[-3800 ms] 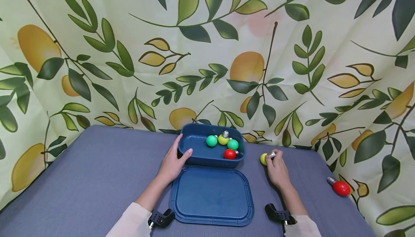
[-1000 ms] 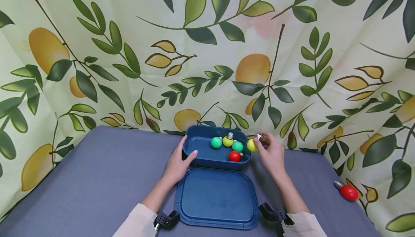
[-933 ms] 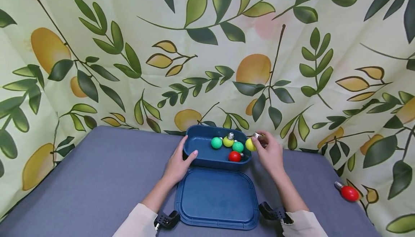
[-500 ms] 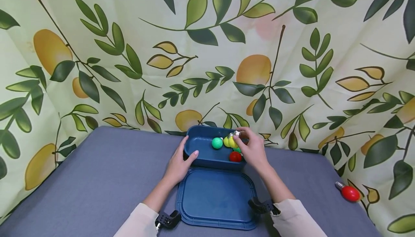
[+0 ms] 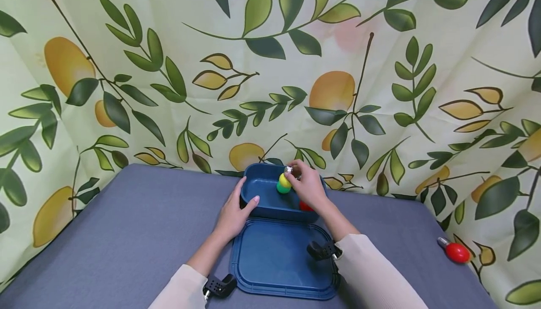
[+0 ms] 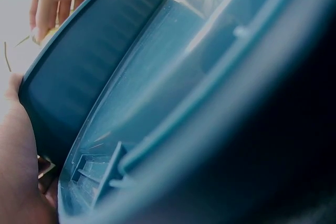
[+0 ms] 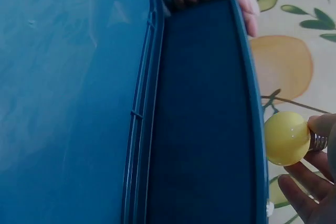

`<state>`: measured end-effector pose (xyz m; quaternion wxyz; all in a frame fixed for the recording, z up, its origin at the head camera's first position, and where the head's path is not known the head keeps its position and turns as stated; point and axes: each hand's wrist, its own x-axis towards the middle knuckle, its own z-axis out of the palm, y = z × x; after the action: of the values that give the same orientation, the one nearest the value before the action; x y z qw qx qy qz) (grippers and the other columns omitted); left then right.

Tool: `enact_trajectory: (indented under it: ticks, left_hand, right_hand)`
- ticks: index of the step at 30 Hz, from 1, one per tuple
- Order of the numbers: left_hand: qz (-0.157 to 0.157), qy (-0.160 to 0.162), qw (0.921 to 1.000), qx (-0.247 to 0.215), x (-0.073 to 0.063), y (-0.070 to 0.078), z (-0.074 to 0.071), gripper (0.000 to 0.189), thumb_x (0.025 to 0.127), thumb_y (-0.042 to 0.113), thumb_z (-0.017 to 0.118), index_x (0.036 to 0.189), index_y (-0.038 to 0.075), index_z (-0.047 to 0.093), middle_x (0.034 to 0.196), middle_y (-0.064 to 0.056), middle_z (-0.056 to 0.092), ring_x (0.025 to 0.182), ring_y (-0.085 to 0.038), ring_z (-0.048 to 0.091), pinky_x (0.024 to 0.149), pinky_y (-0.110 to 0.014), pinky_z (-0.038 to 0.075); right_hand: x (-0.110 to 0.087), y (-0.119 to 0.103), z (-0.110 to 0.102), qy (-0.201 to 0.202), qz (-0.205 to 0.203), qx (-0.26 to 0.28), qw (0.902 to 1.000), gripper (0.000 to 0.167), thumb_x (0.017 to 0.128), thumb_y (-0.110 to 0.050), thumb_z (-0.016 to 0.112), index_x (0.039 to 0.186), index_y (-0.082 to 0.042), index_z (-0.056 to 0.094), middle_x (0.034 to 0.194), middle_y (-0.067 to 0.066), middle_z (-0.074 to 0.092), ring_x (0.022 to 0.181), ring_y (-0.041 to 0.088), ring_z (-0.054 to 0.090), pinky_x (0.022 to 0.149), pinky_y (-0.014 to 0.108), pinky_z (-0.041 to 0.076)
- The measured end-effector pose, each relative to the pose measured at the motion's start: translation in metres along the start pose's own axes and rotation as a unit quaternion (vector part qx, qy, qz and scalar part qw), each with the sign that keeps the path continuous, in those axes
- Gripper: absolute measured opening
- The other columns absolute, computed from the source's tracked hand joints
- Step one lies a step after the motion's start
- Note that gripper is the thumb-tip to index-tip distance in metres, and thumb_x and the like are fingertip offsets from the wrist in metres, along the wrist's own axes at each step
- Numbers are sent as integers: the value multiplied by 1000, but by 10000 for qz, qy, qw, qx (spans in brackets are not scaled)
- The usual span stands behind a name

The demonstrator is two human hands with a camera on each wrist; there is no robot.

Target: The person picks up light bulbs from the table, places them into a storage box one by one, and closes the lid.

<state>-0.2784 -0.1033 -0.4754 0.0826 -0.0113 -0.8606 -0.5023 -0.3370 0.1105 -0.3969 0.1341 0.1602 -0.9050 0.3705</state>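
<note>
My right hand (image 5: 312, 188) pinches a yellow light bulb (image 5: 285, 180) by its metal screw base, above the inside of a dark blue plastic box (image 5: 270, 212). In the right wrist view the yellow bulb (image 7: 286, 139) shows beyond the box rim, its base between thumb and fingers. Under it in the head view a green bulb (image 5: 282, 189) partly shows. A red bulb (image 5: 305, 206) lies at the box's front right, half covered by the right hand, which hides the other bulbs. My left hand (image 5: 230, 215) holds the box's left end, thumb near the front rim.
Flat in front of the box lies a blue lid (image 5: 283, 258). Another red bulb (image 5: 458, 253) rests near the right edge of the grey table (image 5: 139, 234). A leaf-patterned cloth (image 5: 270, 65) hangs behind the table.
The right hand picked up the yellow bulb from the table right of the box and carried it left, over the box. The left hand has stayed at the box's left end.
</note>
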Motion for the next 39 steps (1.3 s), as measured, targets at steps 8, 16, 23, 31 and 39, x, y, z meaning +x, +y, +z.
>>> enact_trajectory:
  ticks: [8, 16, 23, 31, 39]
  left_hand:
    - [-33, -70, 10000, -47, -1, 1, -2, 75, 98, 56, 57, 161, 33, 24, 167, -8, 30, 152, -38, 32, 119, -67, 26]
    - [-22, -46, 10000, -80, 0, 0, -3, 73, 99, 52, 59, 161, 32, 24, 167, -8, 30, 152, -38, 33, 118, -68, 27]
    - [-31, -55, 9999, -114, -1, 2, -3, 73, 99, 51, 60, 160, 32, 26, 166, -8, 32, 151, -38, 35, 118, -67, 28]
    - [-11, -9, 9999, -130, -1, 1, -2, 73, 98, 52, 59, 160, 34, 26, 166, -7, 32, 151, -36, 35, 118, -66, 28]
    - [43, 22, 9999, -111, 0, 1, -1, 74, 97, 54, 60, 160, 33, 26, 166, -7, 32, 151, -36, 36, 118, -66, 29]
  right_hand:
    - [13, -2, 14, -251, 132, -149, 9995, 27, 100, -20, 65, 124, -8, 64, 111, 11, 76, 99, 26, 70, 87, 45, 55]
    - [22, -5, 32, -288, 350, -355, 9983, 26, 99, -22, 66, 123, -12, 64, 106, 8, 75, 92, 23, 65, 84, 40, 53]
    - [25, -2, 43, -335, 468, -446, 9973, 26, 99, -22, 66, 123, -13, 65, 108, 9, 75, 94, 24, 66, 85, 43, 54]
    - [28, 10, 49, -437, 405, -716, 9957, 25, 98, -20, 68, 122, -12, 68, 111, 11, 76, 101, 27, 69, 89, 45, 55]
    - [28, 15, 49, -417, 439, -794, 9950, 30, 97, -19, 69, 124, -7, 67, 110, 13, 76, 103, 28, 70, 91, 45, 56]
